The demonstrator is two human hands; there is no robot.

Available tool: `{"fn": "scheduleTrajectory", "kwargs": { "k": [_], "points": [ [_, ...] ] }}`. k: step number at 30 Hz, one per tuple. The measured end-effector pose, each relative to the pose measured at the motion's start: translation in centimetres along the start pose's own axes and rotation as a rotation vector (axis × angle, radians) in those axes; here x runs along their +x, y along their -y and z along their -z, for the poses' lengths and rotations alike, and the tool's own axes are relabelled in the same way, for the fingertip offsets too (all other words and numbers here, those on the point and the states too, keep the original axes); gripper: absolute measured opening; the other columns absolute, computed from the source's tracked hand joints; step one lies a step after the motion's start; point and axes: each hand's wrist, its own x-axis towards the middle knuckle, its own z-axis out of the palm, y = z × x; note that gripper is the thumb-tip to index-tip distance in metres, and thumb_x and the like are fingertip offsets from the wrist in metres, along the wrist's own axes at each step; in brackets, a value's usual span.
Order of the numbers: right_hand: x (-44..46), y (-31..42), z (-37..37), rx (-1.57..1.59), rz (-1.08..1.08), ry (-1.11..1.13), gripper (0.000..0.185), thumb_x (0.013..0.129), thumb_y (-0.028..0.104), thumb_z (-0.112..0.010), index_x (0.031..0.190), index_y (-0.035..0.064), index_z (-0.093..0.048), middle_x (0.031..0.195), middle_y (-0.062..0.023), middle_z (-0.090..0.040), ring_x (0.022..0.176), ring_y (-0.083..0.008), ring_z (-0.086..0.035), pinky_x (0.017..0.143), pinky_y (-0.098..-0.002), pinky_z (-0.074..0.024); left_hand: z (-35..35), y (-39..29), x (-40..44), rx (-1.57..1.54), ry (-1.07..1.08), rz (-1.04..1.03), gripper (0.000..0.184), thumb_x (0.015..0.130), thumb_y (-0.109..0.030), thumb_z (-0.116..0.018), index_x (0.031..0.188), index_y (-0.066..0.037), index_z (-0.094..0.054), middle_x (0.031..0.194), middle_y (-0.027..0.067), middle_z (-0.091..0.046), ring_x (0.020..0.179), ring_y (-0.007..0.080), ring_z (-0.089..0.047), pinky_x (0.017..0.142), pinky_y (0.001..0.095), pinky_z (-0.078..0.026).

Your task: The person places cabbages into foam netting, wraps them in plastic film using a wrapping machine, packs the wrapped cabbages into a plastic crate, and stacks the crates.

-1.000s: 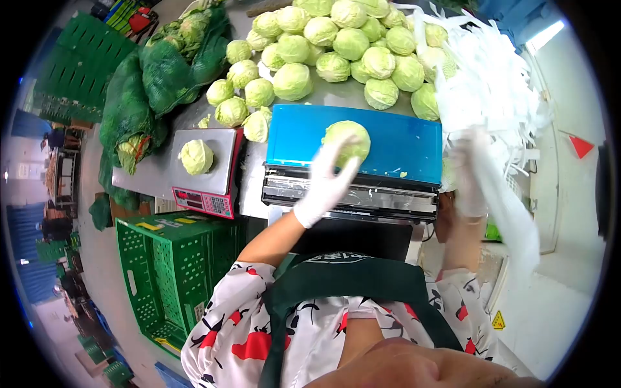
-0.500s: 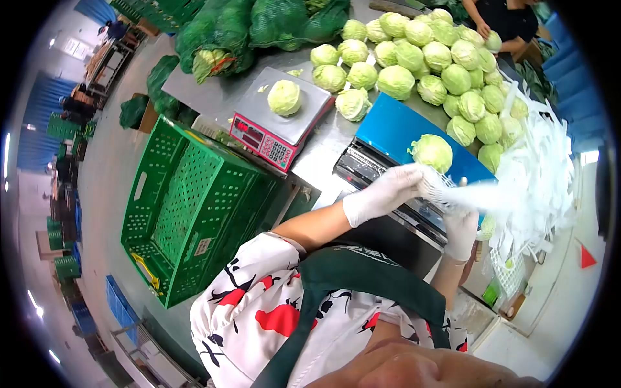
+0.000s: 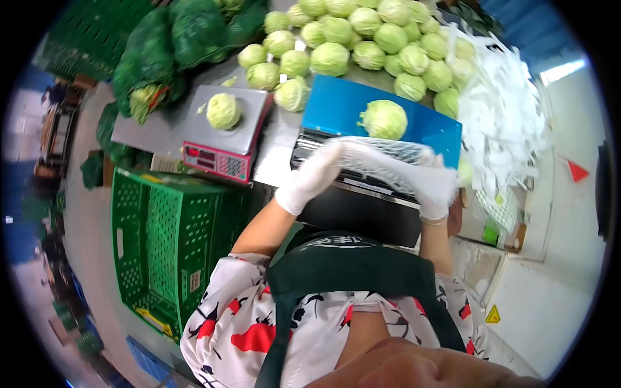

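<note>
A white mesh netting sleeve [image 3: 378, 161] stretches between my two white-gloved hands, in front of a blue-topped machine [image 3: 330, 110]. My left hand [image 3: 314, 174] is closed on the sleeve's left end. At the other end, my right hand [image 3: 435, 187] grips the netting, which partly covers its fingers. Just beyond the sleeve, a single pale green cabbage [image 3: 385, 119] rests on the blue top, touched by neither hand.
Loose cabbages [image 3: 391, 39] are heaped at the back, beside a pile of white netting sleeves [image 3: 501, 110]. A red-framed scale [image 3: 223, 161] carries one cabbage [image 3: 223, 111]. Green crates [image 3: 162, 252] stand at left; filled green mesh bags [image 3: 152, 61] lie behind.
My hands have moved apart, and the sleeve that trailed rightward is now drawn out between them. The view has swung, shifting the table leftward; the co-worker at top right is out of view.
</note>
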Motion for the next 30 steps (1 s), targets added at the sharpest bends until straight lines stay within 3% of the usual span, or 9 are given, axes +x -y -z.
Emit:
{"fn": "scheduleTrajectory", "kwargs": {
  "k": [2, 7, 10, 13, 16, 20, 23, 27, 30],
  "points": [
    [0.9, -0.6, 0.7, 0.113, -0.346, 0.255, 0.014, 0.094, 0.019, -0.068, 0.090, 0.0062, -0.062, 0.083, 0.0027, -0.059, 0.078, -0.0038, -0.053, 0.070, -0.0218, -0.0451, 1.2, -1.2, -0.5, -0.270, -0.008, 0.132, 0.045, 0.104, -0.029, -0.052, 0.132, 0.006, -0.057, 0.125, 0.0119, -0.066, 0.116, 0.0212, -0.062, 0.103, 0.0367, -0.047],
    [7.0, -4.3, -1.6, -0.140, -0.092, -0.353, 0.023, 0.094, 0.025, -0.073, 0.089, 0.0022, -0.068, 0.071, 0.0025, -0.061, 0.064, -0.0022, -0.050, 0.054, -0.0219, -0.0400, 5.1, 2.2, 6.0, 0.221, -0.503, 0.125, 0.027, 0.098, -0.010, -0.058, 0.119, 0.003, -0.069, 0.111, 0.0078, -0.072, 0.099, 0.0146, -0.068, 0.088, 0.0292, -0.054],
    [10.8, -8.2, -1.4, -0.273, -0.062, -0.273, 0.038, 0.097, 0.033, -0.059, 0.101, -0.0030, -0.069, 0.079, -0.0138, -0.068, 0.072, -0.0227, -0.063, 0.066, -0.0346, -0.0500, 9.3, 4.1, 10.9, 1.096, -0.489, 0.152, 0.045, 0.103, -0.031, -0.047, 0.120, 0.006, -0.065, 0.105, 0.0164, -0.072, 0.096, 0.0214, -0.069, 0.080, 0.0360, -0.053],
    [12.7, -8.2, -1.4, -0.529, -0.283, -0.225, 0.055, 0.098, 0.045, -0.049, 0.096, -0.0057, -0.070, 0.092, -0.0344, -0.066, 0.096, -0.0488, -0.065, 0.079, -0.0475, -0.0508, 10.7, 6.7, 13.6, 0.722, -0.543, 0.321, 0.045, 0.104, -0.030, -0.042, 0.123, 0.005, -0.063, 0.115, 0.0181, -0.071, 0.108, 0.0254, -0.068, 0.089, 0.0361, -0.053],
    [12.8, -6.8, -1.8, -0.361, -0.250, -0.227, 0.060, 0.099, 0.047, -0.048, 0.092, -0.0082, -0.069, 0.088, -0.0343, -0.066, 0.094, -0.0478, -0.066, 0.079, -0.0462, -0.0501, 10.5, 8.6, 14.4, 0.201, -0.481, 0.132, 0.042, 0.106, -0.028, -0.042, 0.131, 0.001, -0.059, 0.127, 0.0156, -0.066, 0.116, 0.0248, -0.064, 0.099, 0.0356, -0.051],
    [13.1, -5.1, -1.4, -0.032, -0.288, -0.145, 0.049, 0.099, 0.038, -0.054, 0.100, -0.0094, -0.070, 0.086, -0.0157, -0.073, 0.083, -0.0243, -0.070, 0.080, -0.0395, -0.0521, 4.4, 4.8, 13.4, -0.392, -0.303, 0.381, 0.042, 0.105, -0.025, -0.040, 0.137, 0.000, -0.053, 0.133, 0.0161, -0.063, 0.121, 0.0301, -0.061, 0.105, 0.0440, -0.049],
    [13.1, -4.9, 2.0, 0.243, -0.183, 0.293, 0.047, 0.103, 0.036, -0.054, 0.125, -0.0042, -0.063, 0.124, -0.0152, -0.066, 0.107, -0.0199, -0.064, 0.093, -0.0308, -0.0516, 4.9, 5.2, 13.2, -0.494, -0.360, 0.445, 0.045, 0.104, -0.026, -0.036, 0.135, 0.001, -0.054, 0.132, 0.0175, -0.063, 0.120, 0.0321, -0.061, 0.104, 0.0469, -0.050],
    [10.3, -4.5, 4.0, 0.575, -0.440, -0.068, 0.048, 0.104, 0.029, -0.049, 0.145, 0.0052, -0.046, 0.144, -0.0133, -0.051, 0.128, -0.0253, -0.055, 0.102, -0.0422, -0.0496, 4.9, 4.4, 14.7, -0.169, -0.489, 0.215, 0.045, 0.101, -0.026, -0.035, 0.129, 0.001, -0.058, 0.126, 0.0186, -0.065, 0.114, 0.0318, -0.064, 0.101, 0.0469, -0.052],
    [9.5, -2.2, -0.1, 0.869, -0.554, 0.192, 0.050, 0.100, 0.026, -0.058, 0.143, 0.0035, -0.047, 0.138, -0.0098, -0.054, 0.122, -0.0208, -0.056, 0.100, -0.0338, -0.0477, 7.4, 5.2, 15.9, 0.027, -0.400, 0.162, 0.040, 0.094, -0.018, -0.044, 0.124, 0.000, -0.062, 0.120, 0.0177, -0.068, 0.107, 0.0266, -0.067, 0.093, 0.0418, -0.055]
  ]
}}
